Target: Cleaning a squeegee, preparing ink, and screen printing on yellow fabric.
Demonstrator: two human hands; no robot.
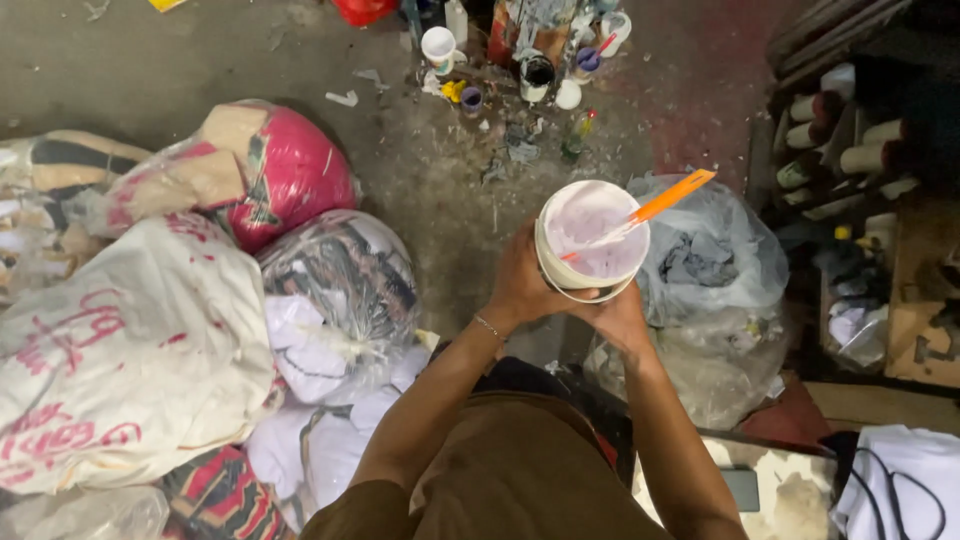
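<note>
Holding a tub (592, 238) of pale paint, both hands wrapped round it
Left hand (522, 285) and right hand (618, 318) fingers closed on it, orange stick (655, 208) inside, bags (335, 290) below.

Count of things on the floor

One white tub (592, 240), one orange stick (668, 203), two hands, one red-and-tan bundle (262, 170) far left.

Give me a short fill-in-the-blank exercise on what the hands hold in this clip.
1. Both hands, left hand and right hand, hold a white ____.
2. The stick leaning in the tub has an ____ handle.
3. The paste inside the tub is pale ____.
4. The big sack on the person's left bears ____ lettering.

Missing words: tub; orange; pink; red
</note>
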